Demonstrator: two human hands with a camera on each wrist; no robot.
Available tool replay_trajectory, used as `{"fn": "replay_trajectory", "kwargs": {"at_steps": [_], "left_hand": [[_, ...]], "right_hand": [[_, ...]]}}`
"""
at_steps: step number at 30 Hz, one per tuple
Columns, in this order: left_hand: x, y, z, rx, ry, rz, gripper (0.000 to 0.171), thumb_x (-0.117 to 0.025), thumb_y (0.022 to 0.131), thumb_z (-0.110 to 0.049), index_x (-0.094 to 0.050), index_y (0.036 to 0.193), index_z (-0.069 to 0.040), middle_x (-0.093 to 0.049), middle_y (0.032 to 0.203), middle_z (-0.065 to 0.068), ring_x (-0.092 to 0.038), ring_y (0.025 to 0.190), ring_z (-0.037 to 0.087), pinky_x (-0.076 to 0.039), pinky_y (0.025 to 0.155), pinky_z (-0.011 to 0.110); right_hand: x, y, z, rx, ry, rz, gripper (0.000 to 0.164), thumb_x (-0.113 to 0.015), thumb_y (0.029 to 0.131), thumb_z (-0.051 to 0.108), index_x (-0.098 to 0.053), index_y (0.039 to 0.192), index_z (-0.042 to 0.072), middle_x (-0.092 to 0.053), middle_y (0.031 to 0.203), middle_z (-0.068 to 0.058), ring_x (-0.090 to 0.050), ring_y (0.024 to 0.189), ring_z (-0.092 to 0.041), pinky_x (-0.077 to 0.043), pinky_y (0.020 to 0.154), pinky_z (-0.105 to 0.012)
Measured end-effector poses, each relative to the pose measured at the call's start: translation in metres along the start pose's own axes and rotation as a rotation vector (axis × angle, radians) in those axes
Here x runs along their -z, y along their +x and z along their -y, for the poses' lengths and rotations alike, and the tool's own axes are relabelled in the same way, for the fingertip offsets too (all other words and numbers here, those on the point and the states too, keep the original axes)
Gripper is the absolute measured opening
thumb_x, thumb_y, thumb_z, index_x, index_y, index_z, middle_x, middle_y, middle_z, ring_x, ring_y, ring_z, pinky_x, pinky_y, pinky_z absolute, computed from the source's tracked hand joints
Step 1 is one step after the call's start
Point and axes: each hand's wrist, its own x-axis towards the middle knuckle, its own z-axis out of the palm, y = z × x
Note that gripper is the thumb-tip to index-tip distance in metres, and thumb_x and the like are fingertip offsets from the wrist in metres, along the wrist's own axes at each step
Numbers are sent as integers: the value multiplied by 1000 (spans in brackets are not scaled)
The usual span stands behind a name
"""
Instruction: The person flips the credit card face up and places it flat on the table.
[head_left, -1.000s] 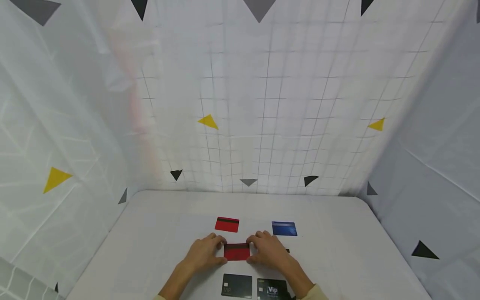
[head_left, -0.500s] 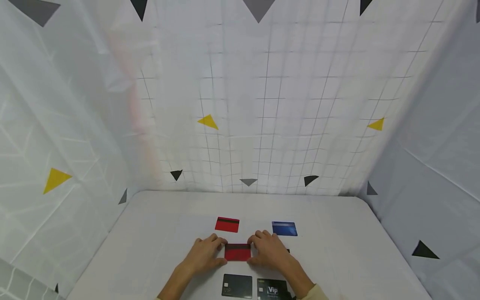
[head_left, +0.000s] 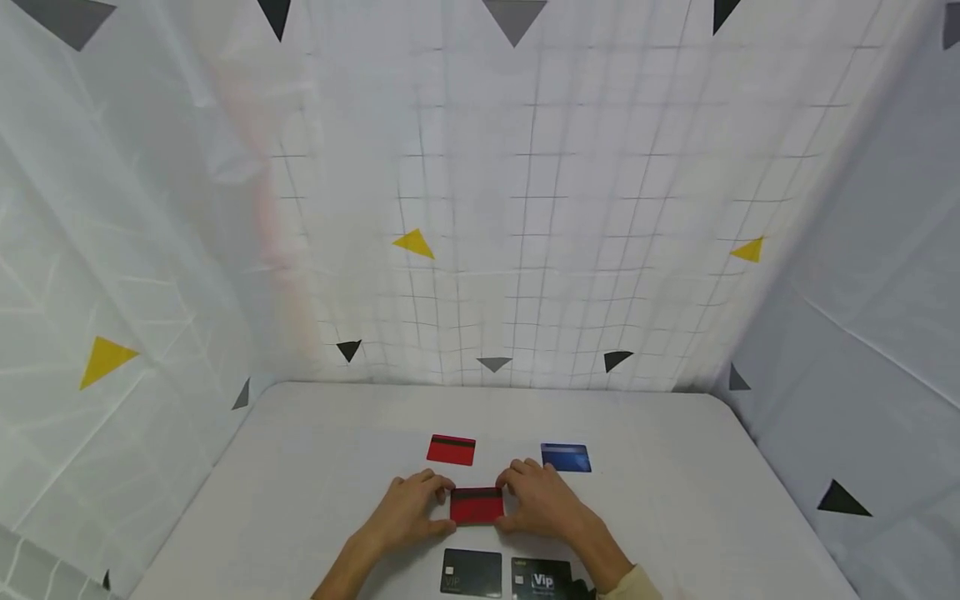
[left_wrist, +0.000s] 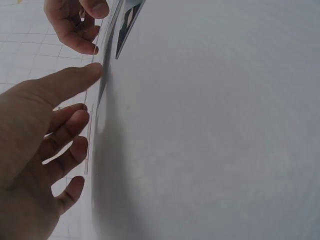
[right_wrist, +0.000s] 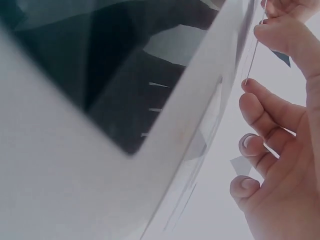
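A red bank card [head_left: 477, 507], dark stripe along its far edge, lies between my two hands in the head view. My left hand [head_left: 408, 507] holds its left end, index fingertip at the far corner and thumb at the near one. At the right end my right hand [head_left: 538, 500] grips it the same way. In the right wrist view the card [right_wrist: 253, 57] shows edge-on as a thin line between thumb and index finger of the right hand [right_wrist: 285, 115]. The left hand [left_wrist: 45, 125] fills the left side of the left wrist view, its other fingers loosely bent.
Beyond the hands lie another red card [head_left: 451, 450] with a stripe and a blue card [head_left: 566, 457]. Nearer are a black card [head_left: 471, 572] and a black Vip card [head_left: 540, 578], partly beside my right forearm. All rest on the white table [head_left: 315, 433], with sheeted walls around.
The red card between my hands has shifted very slightly right and nearer, both hands staying at its ends. The view has turned slightly; the other cards look unmoved.
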Motion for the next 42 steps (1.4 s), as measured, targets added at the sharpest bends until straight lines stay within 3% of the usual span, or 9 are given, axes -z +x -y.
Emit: {"fn": "replay_trajectory", "kwargs": {"at_steps": [7,19,29,35,42], "left_hand": [[5,-1,-4,-70,-24,-113,49,-82,78,-52,-67,119,-30,-56,92,-19,-49,79,-1,-38,80,38],[11,0,-13,-116,-21,-167,53,-77,81,-57,-64,125,-31,-59,98,-17,-50,82,1,-41,82,36],[10,-1,-17,-70,-59,-119,54,-79,79,-56,-66,124,-30,-60,98,-16,-52,85,4,-42,83,37],[6,0,-19,-75,-74,-110,52,-78,81,-57,-65,124,-33,-60,97,-16,-51,84,3,-41,83,35],[3,1,-22,-69,-82,-126,52,-78,80,-57,-65,124,-33,-58,95,-19,-50,83,1,-41,82,34]], "right_hand": [[4,-2,-5,-4,29,4,50,-79,74,54,-69,112,24,-59,96,11,-50,88,-9,-42,75,-38],[5,-10,-16,-56,186,-26,52,-81,75,55,-67,116,27,-59,97,9,-52,90,-10,-45,82,-47],[5,-18,-25,-50,365,-82,54,-75,80,60,-63,125,32,-58,101,6,-52,100,-20,-46,78,-42],[4,-23,-27,-59,465,-98,57,-74,81,62,-59,129,36,-57,105,5,-50,102,-21,-47,75,-37],[2,-25,-27,-28,557,-131,64,-74,83,57,-56,136,26,-56,110,8,-50,99,-19,-48,75,-33]]}}
